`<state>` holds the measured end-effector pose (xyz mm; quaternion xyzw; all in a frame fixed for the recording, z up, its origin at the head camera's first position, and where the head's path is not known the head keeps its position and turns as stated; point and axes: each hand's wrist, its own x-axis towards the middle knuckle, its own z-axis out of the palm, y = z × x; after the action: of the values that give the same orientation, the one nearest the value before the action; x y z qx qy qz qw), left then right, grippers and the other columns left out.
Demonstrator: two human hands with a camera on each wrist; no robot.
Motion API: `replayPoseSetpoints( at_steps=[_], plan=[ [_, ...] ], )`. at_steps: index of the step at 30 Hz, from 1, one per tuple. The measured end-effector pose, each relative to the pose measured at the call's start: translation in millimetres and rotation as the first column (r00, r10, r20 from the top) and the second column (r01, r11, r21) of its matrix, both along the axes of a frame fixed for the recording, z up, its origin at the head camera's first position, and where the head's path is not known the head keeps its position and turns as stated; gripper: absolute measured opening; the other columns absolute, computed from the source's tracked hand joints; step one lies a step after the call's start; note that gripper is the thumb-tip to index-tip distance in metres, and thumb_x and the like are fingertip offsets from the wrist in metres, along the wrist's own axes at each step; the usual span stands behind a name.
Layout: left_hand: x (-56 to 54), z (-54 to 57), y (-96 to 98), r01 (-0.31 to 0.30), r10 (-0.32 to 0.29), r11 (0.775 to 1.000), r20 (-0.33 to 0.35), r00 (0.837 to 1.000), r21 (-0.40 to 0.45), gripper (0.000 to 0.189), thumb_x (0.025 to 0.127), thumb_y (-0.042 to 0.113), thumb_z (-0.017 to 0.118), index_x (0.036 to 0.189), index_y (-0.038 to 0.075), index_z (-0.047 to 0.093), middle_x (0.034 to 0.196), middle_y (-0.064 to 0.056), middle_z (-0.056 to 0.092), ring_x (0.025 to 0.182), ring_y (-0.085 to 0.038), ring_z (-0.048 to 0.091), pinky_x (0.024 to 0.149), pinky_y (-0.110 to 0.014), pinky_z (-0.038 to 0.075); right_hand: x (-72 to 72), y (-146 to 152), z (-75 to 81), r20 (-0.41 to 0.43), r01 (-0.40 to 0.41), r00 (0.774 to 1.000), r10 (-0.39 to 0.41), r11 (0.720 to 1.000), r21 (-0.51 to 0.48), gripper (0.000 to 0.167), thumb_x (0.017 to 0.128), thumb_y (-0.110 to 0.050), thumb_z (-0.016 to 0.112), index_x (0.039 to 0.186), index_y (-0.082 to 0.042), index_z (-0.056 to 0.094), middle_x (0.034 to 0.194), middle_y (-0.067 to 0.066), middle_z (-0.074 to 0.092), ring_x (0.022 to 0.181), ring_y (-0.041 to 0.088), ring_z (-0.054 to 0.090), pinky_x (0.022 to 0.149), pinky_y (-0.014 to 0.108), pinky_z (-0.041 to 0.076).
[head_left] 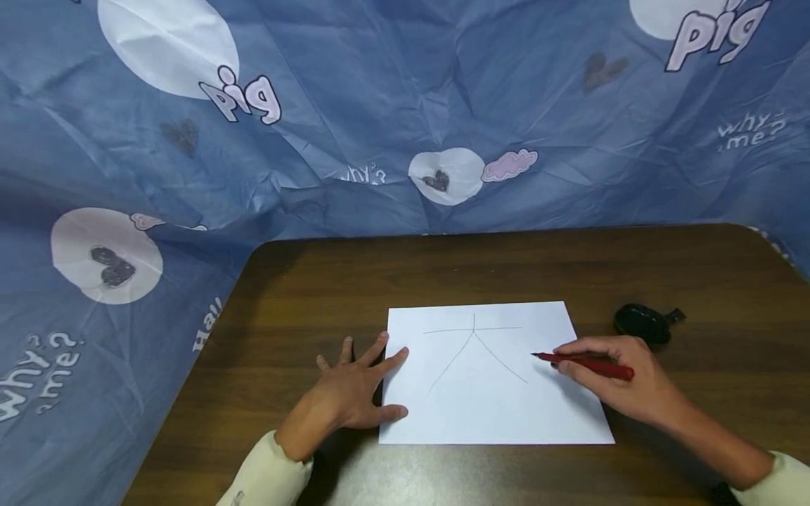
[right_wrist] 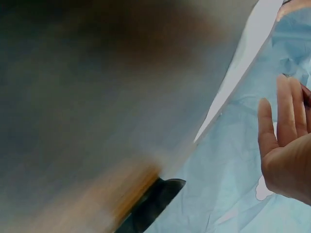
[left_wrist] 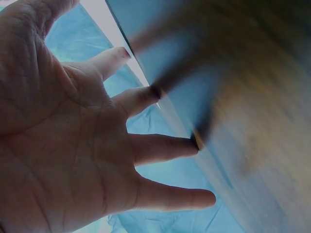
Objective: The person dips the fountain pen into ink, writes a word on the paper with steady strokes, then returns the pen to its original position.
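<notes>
A white sheet of paper (head_left: 481,418) lies on the brown table, with thin drawn lines (head_left: 474,332) on it: a short upright, a crossbar and two slanting strokes below. My left hand (head_left: 354,393) is spread at the sheet's left edge, its thumb and some fingertips resting on the paper. In the left wrist view the fingers (left_wrist: 165,148) look straight and apart. My right hand (head_left: 623,383) pinches a red pen (head_left: 598,366) over the paper's right side, the dark tip pointing left. Whether the tip touches the paper, I cannot tell. The right wrist view shows this hand (right_wrist: 291,160) from its side.
A small black oval object (head_left: 642,323) with a short tab sits on the table just beyond my right hand. The wooden table (head_left: 316,295) has rounded far corners. Behind it hangs a blue printed cloth (head_left: 354,84).
</notes>
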<state>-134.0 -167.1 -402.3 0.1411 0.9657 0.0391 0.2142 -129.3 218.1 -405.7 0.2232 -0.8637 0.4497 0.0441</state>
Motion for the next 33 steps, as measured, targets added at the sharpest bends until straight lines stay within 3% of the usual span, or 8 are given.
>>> replayPoseSetpoints(
  at_steps=[8, 18, 22, 27, 33],
  plan=[
    [-0.2, 2.7, -0.3, -0.014, 0.014, 1.000, 0.003, 1.000, -0.001, 0.087, 0.083, 0.069, 0.065, 0.157, 0.041, 0.027, 0.167, 0.001, 0.013, 0.143, -0.058, 0.013, 0.095, -0.086, 0.015, -3.7, 7, 0.6, -0.016, 0.007, 1.000, -0.007, 1.000, -0.015, 0.020, 0.086, -0.004, 0.077, 0.105, -0.011, 0.077, 0.094, 0.002, 0.075, 0.065, 0.010, 0.062, 0.050, 0.029, 0.049],
    [0.5, 1.8, -2.3, -0.002, 0.001, 1.000, 0.005, 1.000, 0.009, 0.086, 0.084, 0.068, 0.064, 0.157, 0.040, 0.028, 0.167, 0.001, 0.013, 0.143, -0.058, 0.013, 0.095, -0.086, 0.015, -5.3, 23, -0.3, 0.009, 0.080, 0.997, -0.081, 0.996, 0.023, 0.020, 0.087, -0.008, 0.077, 0.107, -0.013, 0.076, 0.093, 0.003, 0.073, 0.068, 0.010, 0.063, 0.053, 0.028, 0.050],
    [2.0, 0.6, -2.6, -0.007, 0.007, 1.000, 0.010, 1.000, 0.005, 0.086, 0.084, 0.069, 0.064, 0.157, 0.041, 0.028, 0.167, 0.001, 0.014, 0.143, -0.058, 0.013, 0.094, -0.086, 0.015, -5.0, 30, 1.4, -0.007, 0.152, 0.988, -0.152, 0.988, 0.022, 0.017, 0.086, -0.009, 0.078, 0.102, -0.012, 0.074, 0.087, -0.001, 0.072, 0.064, 0.011, 0.062, 0.052, 0.026, 0.050],
    [1.7, 0.1, -2.3, -0.003, 0.003, 1.000, 0.003, 1.000, 0.001, 0.085, 0.084, 0.068, 0.064, 0.157, 0.041, 0.028, 0.167, 0.001, 0.013, 0.143, -0.058, 0.014, 0.094, -0.086, 0.016, -5.0, 43, 3.5, -0.032, 0.280, 0.959, -0.281, 0.960, -0.033, 0.018, 0.084, -0.007, 0.080, 0.099, -0.007, 0.071, 0.079, -0.007, 0.071, 0.057, 0.010, 0.059, 0.047, 0.023, 0.046],
    [-0.3, 0.1, -1.3, 0.008, -0.008, 1.000, -0.006, 1.000, -0.007, 0.085, 0.084, 0.068, 0.064, 0.157, 0.040, 0.028, 0.167, 0.001, 0.014, 0.142, -0.059, 0.014, 0.094, -0.086, 0.017, -6.7, 58, 4.9, -0.184, 0.415, 0.884, -0.429, 0.903, -0.113, 0.026, 0.075, 0.001, 0.086, 0.098, -0.004, 0.075, 0.084, -0.026, 0.066, 0.050, 0.002, 0.059, 0.042, 0.017, 0.042]
  ],
)
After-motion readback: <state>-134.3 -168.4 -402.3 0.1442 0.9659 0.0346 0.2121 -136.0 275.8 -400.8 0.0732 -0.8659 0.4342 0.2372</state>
